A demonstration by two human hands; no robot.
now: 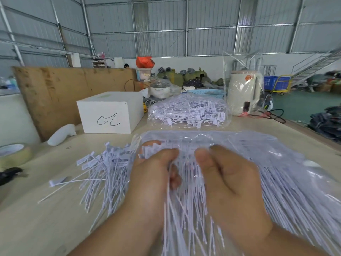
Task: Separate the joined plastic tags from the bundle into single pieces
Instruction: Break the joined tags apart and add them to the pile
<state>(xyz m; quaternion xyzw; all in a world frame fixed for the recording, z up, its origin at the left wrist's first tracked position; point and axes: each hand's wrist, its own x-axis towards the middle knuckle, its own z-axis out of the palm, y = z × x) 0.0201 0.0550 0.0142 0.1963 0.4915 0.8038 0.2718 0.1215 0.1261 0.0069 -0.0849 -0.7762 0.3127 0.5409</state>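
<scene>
- We hold the bundle of joined tags [186, 182] between both hands, with its long stems running from the tag heads down toward us.
- Our left hand [153, 174] and right hand [228, 178] both pinch the top, equally near.
- The loose single tags [103, 169] lie just left of our left hand.
- The clear bag [267, 154] spreads to the right.

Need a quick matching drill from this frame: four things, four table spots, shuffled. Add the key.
1. white box
2. tape roll
3. loose tags
4. bagged tags

A. left table edge
B. far side, in clear plastic, behind the hands
C. just left of the left hand
D. far left-centre, scribble on its front

Pairs: 1-D, 2-A, 3-C, 4-B
</scene>
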